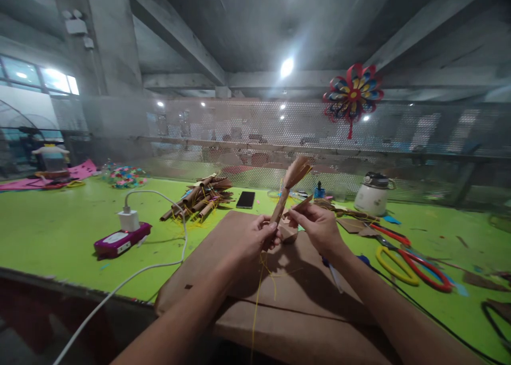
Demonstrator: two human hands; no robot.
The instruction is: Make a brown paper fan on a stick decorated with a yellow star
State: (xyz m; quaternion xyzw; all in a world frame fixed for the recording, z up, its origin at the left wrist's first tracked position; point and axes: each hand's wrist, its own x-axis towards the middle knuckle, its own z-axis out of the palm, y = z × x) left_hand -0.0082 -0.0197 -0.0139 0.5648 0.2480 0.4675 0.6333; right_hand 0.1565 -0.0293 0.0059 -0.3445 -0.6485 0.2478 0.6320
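Observation:
My left hand is closed around the lower part of a brown paper tube, which tilts upward and flares into a fringed, leaf-like top. Yellow thread hangs below that hand onto the brown cardboard. Just to the right, my right hand pinches a small brown paper piece beside the tube. Whether that piece touches the tube I cannot tell. A folded bit of brown paper shows between the hands, partly hidden.
Several brown paper tubes lie piled at the left, near a phone. A purple power strip with a white cable sits farther left. Scissors and a white jug are on the right of the green table.

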